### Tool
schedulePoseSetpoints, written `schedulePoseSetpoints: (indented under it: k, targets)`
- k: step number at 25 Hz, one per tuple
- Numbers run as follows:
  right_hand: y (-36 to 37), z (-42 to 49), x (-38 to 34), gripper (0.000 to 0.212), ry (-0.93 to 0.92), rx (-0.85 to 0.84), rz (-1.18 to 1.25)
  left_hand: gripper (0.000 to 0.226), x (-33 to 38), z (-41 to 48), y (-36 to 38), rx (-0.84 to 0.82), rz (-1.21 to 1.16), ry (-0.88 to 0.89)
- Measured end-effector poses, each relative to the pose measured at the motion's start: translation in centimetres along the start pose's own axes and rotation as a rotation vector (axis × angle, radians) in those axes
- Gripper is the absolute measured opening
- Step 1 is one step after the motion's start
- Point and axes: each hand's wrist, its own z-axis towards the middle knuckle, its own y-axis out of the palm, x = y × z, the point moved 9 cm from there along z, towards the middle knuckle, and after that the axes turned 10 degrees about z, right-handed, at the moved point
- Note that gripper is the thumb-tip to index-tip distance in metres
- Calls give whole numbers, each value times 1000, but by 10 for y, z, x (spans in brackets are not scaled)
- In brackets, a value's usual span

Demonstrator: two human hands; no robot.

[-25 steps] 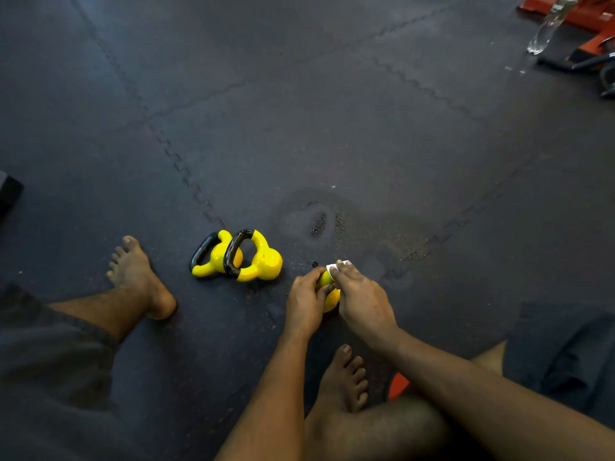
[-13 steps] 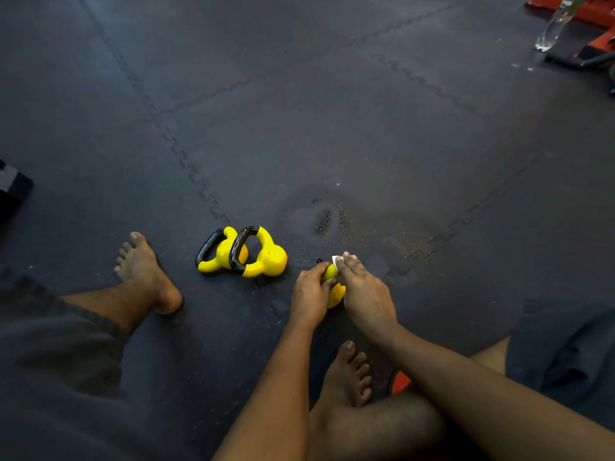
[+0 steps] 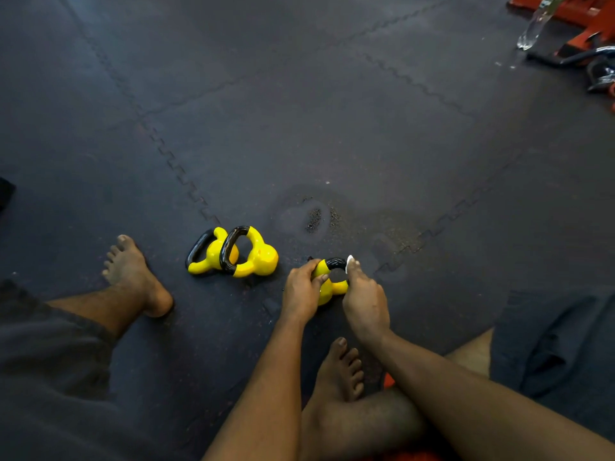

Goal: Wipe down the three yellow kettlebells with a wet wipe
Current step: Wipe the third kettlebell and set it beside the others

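A small yellow kettlebell (image 3: pixel 327 289) with a black-topped handle sits on the dark floor mat between my hands. My left hand (image 3: pixel 301 291) grips its left side and handle base. My right hand (image 3: pixel 364 299) pinches a white wet wipe (image 3: pixel 349 261) against the right end of the black handle. Most of the wipe is hidden under my fingers. Two more yellow kettlebells lie on their sides, touching each other, to the left: one (image 3: pixel 209 256) further left, one (image 3: pixel 258 256) nearer my hands.
My bare left foot (image 3: pixel 133 276) rests left of the kettlebells; my right foot (image 3: pixel 341 371) lies under my forearms. A damp patch (image 3: pixel 314 217) marks the mat beyond. A clear bottle (image 3: pixel 535 24), orange frame (image 3: pixel 579 11) and dark gear sit far right.
My right hand has slid the wipe to the right end of the handle, and the black handle top, covered before, now shows between my hands. The view shifted slightly.
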Motion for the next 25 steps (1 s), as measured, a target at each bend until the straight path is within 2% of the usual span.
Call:
schedulePoseSetpoints:
  k: [3,5,7,8,10,12,13,15,17,18,20,22,25]
  targets:
    - [10,-5,-21,58,-195,-26,-34,40,1,2,0,12,3,5]
    - [15,-4,-23,60,-212,-37,-58,40,1,3,0,3,8,-3]
    - [16,-4,-12,61,-129,-9,-30,40,0,3,0,4,-1,-9]
    - [13,-3,-2,60,-31,24,20,40,0,3,0,2,-4,-3]
    - [0,3,19,50,167,106,134,40,-2,0,2,0,-9,-2]
    - [-10,21,25,36,229,115,262,39,-3,-3,2,8,-15,-11]
    - [-12,35,21,32,222,66,323,39,-3,-4,3,14,-19,-4]
    - [-8,63,-1,29,189,-168,327,37,-2,-7,3,18,-16,17]
    - [-1,79,-32,30,72,-426,140,36,-2,-8,4,1,-6,19]
    - [3,82,-42,31,16,-475,33,35,-3,-8,4,-6,-8,13]
    - [5,82,-41,29,-13,-437,-39,32,-5,-7,4,-9,-12,6]
    - [-1,71,-25,27,33,-251,47,30,-4,-5,4,-1,-11,12]
    - [-10,42,6,30,216,26,258,28,-2,-6,2,10,-6,19]
